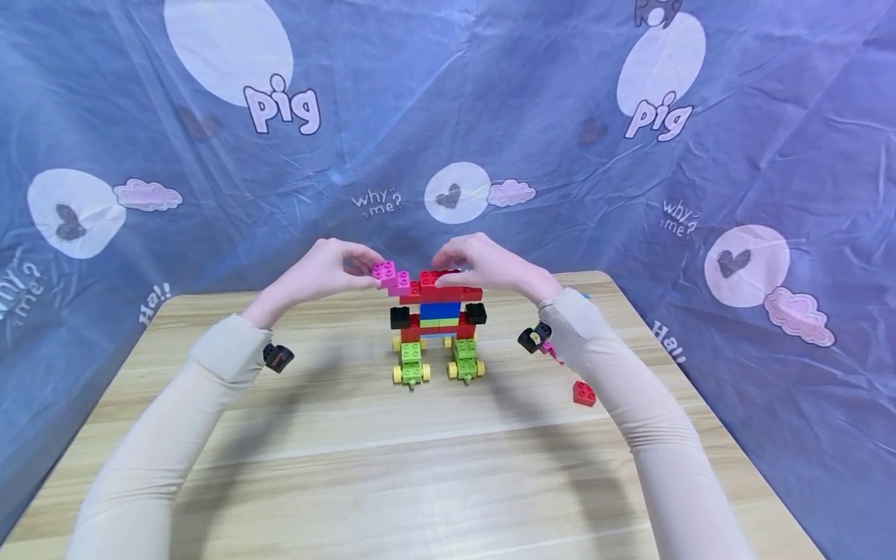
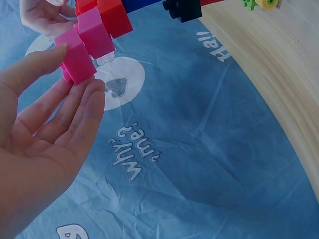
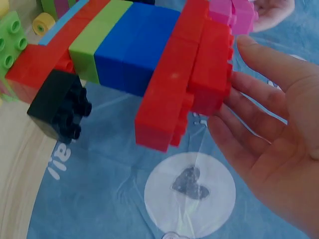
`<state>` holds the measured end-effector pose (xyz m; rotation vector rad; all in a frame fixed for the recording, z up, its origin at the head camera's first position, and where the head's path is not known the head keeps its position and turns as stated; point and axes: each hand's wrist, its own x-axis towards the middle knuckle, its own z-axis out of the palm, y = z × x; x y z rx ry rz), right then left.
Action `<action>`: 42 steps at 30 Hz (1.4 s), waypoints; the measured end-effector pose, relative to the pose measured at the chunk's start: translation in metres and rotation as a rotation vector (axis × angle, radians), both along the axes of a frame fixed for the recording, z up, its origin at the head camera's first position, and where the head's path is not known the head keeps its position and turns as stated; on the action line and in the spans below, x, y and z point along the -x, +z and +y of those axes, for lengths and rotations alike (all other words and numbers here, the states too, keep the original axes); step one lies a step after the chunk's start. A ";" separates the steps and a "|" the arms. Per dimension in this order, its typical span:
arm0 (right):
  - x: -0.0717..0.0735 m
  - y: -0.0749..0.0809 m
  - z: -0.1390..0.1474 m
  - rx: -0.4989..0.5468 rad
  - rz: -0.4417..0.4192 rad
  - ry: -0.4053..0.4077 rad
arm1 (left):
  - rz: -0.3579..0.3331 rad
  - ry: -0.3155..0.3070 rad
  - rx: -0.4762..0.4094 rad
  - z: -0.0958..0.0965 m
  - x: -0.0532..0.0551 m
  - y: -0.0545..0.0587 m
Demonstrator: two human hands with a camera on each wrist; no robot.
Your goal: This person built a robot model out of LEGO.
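A toy-brick figure stands on the table, with a blue block [image 1: 440, 312] in its body and red bricks [image 3: 169, 84] across its top. My left hand [image 1: 323, 270] pinches a pink brick [image 2: 79, 57] between thumb and fingertips. That brick joins a second pink brick [image 2: 95, 33] at the figure's upper left. Over the top, my right hand [image 1: 483, 263] holds the uppermost red brick [image 3: 213, 69], fingers behind it and thumb in front. Black bricks [image 1: 400, 317] jut from both sides, and green wheeled pieces [image 1: 411, 365] form the feet.
A loose red brick [image 1: 584, 393] lies on the table [image 1: 392, 482] at right. Pink pieces [image 1: 549, 350] are partly hidden behind the right wrist. A printed blue cloth [image 1: 392, 101] hangs behind and around the table. Each wrist carries a small black camera [image 1: 278, 358].
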<state>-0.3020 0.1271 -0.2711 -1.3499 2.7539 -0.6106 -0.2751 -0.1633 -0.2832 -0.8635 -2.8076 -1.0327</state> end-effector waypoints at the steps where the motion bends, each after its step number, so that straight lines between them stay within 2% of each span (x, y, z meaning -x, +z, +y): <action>1: 0.000 -0.001 -0.002 -0.002 0.005 0.003 | -0.002 0.001 -0.002 0.000 0.000 0.000; 19: 0.003 -0.012 -0.030 -0.010 0.034 0.020 | -0.005 -0.028 0.003 0.002 0.000 0.001; 26: 0.003 -0.015 -0.038 -0.023 0.044 0.004 | -0.007 -0.036 -0.005 0.002 0.000 0.001; 42: 0.003 -0.014 -0.043 -0.025 0.051 -0.010 | 0.060 -0.054 0.034 0.003 0.001 0.005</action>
